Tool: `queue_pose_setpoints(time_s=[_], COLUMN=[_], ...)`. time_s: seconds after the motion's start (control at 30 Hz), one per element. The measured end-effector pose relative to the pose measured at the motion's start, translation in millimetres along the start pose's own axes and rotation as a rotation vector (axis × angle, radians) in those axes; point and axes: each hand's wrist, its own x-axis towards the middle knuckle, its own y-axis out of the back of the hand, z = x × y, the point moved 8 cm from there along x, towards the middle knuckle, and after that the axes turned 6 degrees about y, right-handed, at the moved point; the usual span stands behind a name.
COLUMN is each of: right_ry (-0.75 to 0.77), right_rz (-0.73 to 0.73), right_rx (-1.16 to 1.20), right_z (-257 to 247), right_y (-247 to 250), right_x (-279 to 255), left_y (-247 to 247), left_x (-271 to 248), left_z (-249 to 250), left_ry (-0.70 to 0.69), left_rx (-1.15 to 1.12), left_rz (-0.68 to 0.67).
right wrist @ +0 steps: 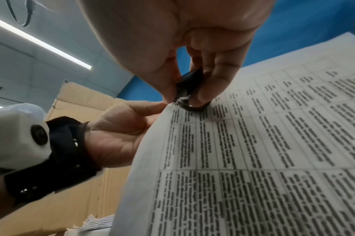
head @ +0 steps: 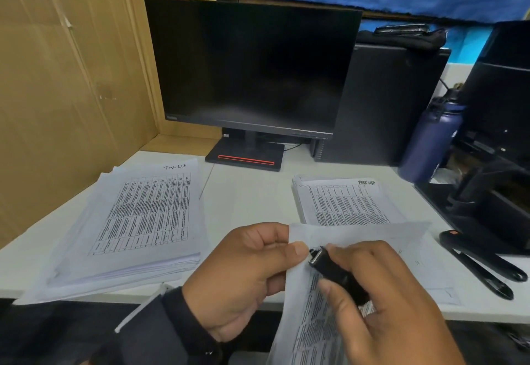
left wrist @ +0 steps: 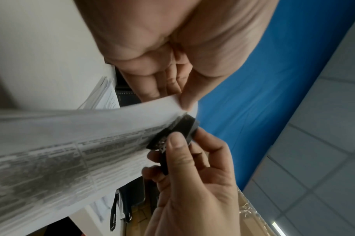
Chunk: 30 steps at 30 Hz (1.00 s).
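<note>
I hold a printed sheaf of papers (head: 312,321) up over the desk's front edge. My left hand (head: 289,250) pinches its top left corner between thumb and fingers. My right hand (head: 332,267) grips a small black tool with metal jaws (head: 322,260), which looks like a staple remover, and its jaws sit at that same corner. In the left wrist view the tool (left wrist: 182,127) touches the paper edge (left wrist: 71,143) just below my left hand's fingertips (left wrist: 184,100). In the right wrist view the tool (right wrist: 188,86) bites the corner of the printed table (right wrist: 253,143).
A thick paper stack (head: 137,221) lies at the left of the white desk (head: 246,192) and a thinner stack (head: 344,204) at the right. Behind stand a dark monitor (head: 252,69), a PC tower (head: 387,101) and a blue bottle (head: 430,141). A black stapler (head: 481,264) lies right; cardboard (head: 57,78) walls the left.
</note>
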Motion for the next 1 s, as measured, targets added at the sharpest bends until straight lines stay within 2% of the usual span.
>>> queue_pose_setpoints(time_s=[0.13,0.3,0.4,0.53,0.67,0.83,1.0], right_ry=[0.055,0.000,-0.074,-0.314,-0.460,-0.510,-0.536], right_rz=[0.042,-0.014,-0.021,0.019,-0.042,-0.150,-0.169], right_rx=[-0.087,-0.138,-0.024,0.320,0.515,0.598,0.624], right_z=[0.1,6.1,9.3,19.5,30.2,28.7,26.7], right_y=[1.9,-4.2,-5.6,-10.2,-21.2,-26.7,-19.9], right_x=[1.9,-1.3,-3.9,-7.4,-8.1,-6.2,-3.2], left_y=[-2.7,-7.0,-2.8,1.2,0.8,0.3,4.1], left_x=[-1.2,-1.3,-0.3,-0.6,-2.0,-1.6,-1.7], left_z=[1.2,-5.9,-5.0,-4.4,-4.6,-4.7,0.7], left_ry=[0.005,0.017,0.007,0.003,-0.002,0.017,-0.021], left_rx=[-0.029,-0.006,0.050,0.092,0.127,0.099,0.110], left_rz=[-0.010,-0.014,0.006,0.051,0.074,0.053,0.046])
